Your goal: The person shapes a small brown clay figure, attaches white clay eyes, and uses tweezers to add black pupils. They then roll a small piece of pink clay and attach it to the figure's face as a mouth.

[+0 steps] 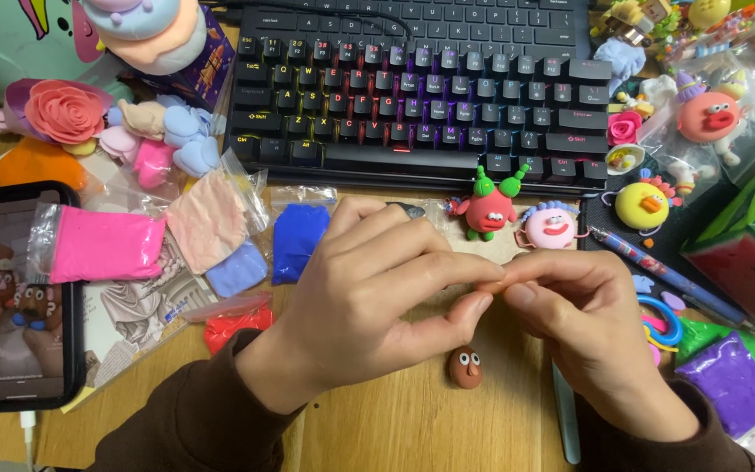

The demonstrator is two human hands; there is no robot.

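Sealed clear bags of modelling clay lie left of the hands on the wooden desk (395,428): a bright pink bag (102,246) resting partly on a black phone (24,297), a pale peach bag (207,223), a lilac bag (238,268), a deep blue bag (297,238) and a red bag (236,325). At the right edge sit a purple bag (731,383) and a green one (701,334). A black keyboard (412,96) with lit keys spans the top.

The left hand (377,284) and right hand (583,315) meet at the middle of the desk, fingertips pressed together on a small peach-coloured bit of clay (493,285), pinched between thumbs and forefingers of both hands. Both wrists come up from the lower edge in brown sleeves, the knuckles arched above the desk.

Just below the pinch a small brown clay head (465,366) with white eyes rests on the desk, apart from the fingers. Beyond the hands stand a red clay figure (489,210) with green horns and a pink round figure (550,227).
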